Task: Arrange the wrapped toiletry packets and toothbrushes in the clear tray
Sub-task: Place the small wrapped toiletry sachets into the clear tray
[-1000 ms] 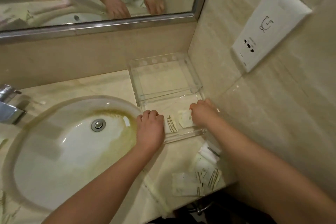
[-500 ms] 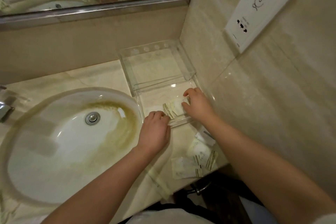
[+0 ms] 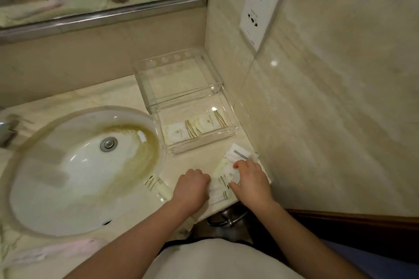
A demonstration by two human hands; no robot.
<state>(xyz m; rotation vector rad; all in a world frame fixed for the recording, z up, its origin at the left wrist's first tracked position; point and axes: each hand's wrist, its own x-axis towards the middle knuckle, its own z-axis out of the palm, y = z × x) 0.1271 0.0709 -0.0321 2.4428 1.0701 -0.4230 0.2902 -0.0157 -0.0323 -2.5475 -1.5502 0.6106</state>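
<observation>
In the far right corner of the surface [image 3: 127,95], pushed against both walls, stands the clear tray [image 3: 229,132], likely parked there so it stays off the rim of the sink [image 3: 68,190]. Its raised back section with a row of round holes is bare; those holes look meant for the toothbrushes. In the lower front section two wrapped packets lie flat, touching side by side, the left packet [image 3: 175,135] and the right packet [image 3: 209,122], both turned the same way with their gold stripes to the right, which reads as deliberate neat facing. The remaining stock sits at the near right edge of the surface, just in front of the tray: a loose pile of packets [image 3: 224,179] and, behind it near the wall, a clear wrapper with a thin grey stick [image 3: 241,155], possibly a toothbrush, though I cannot be sure. The right hand [image 3: 251,180] rests on that pile, its fingers [image 3: 238,165] narrowed onto the top packet's edges as if pinching it free of the ones beneath. The left hand [image 3: 192,187] lies knuckles up just beside the pile, fingers curled under; whether they hold anything I cannot tell, though pinning the lower packets so only one lifts seems likely. A long slim striped packet [image 3: 157,187] lies apart between the sink rim and the left hand. I judge the job barely begun, with most items not yet in the tray.
</observation>
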